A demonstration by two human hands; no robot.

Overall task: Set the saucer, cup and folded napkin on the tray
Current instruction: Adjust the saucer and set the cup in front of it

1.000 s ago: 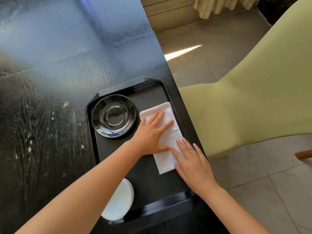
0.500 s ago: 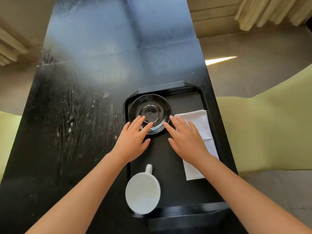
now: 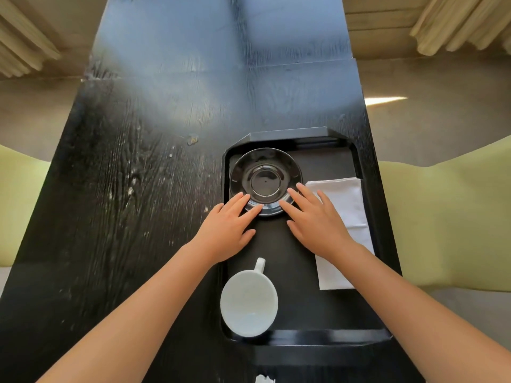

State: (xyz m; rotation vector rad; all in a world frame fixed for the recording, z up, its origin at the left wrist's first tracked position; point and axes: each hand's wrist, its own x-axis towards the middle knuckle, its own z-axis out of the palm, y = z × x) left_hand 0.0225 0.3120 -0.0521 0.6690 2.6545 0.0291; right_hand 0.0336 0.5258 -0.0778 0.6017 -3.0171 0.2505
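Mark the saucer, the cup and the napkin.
saucer [image 3: 266,181], head view, centre well.
cup [image 3: 249,304], head view, pale round face.
napkin [image 3: 347,199], head view, bare upper part.

1. A black tray [image 3: 367,294] is set on the dark bench [image 3: 132,189].
2. The black saucer [image 3: 265,181] is touched at its near rim by the flat left hand [image 3: 226,230] and right hand [image 3: 318,225].
3. A white cup [image 3: 249,302] and folded napkin [image 3: 348,205] are seen on the tray.

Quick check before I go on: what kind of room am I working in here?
Probably a dining or café-style seating area: a long dark wooden table, pale green chairs on both sides, curtains behind, and a black serving tray holding crockery.
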